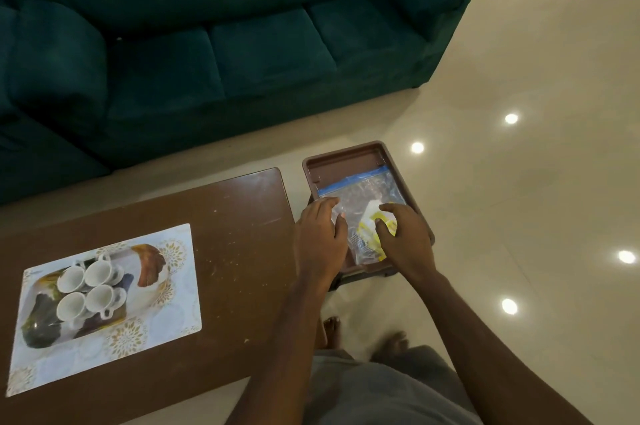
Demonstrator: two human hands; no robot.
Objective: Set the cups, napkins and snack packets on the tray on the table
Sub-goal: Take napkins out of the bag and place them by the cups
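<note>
Several white cups (pixel 90 291) stand on a patterned tray (pixel 149 263) on a placemat at the table's left. To the right of the table, a brown box (pixel 341 161) sits low over the floor. Inside it lies a clear zip bag (pixel 363 196) with a blue seal, holding yellow snack packets (pixel 369 234). My left hand (pixel 320 241) rests on the bag's left side. My right hand (pixel 405 237) presses on the packets from the right. Both hands have fingers curled on the plastic. No napkins are visible.
A brown wooden table (pixel 235 251) fills the lower left, with the white floral placemat (pixel 173 320) on it. A dark green sofa (pixel 242 44) runs behind it. Glossy cream floor (pixel 519 182) spreads to the right. My bare feet (pixel 363 338) are below the box.
</note>
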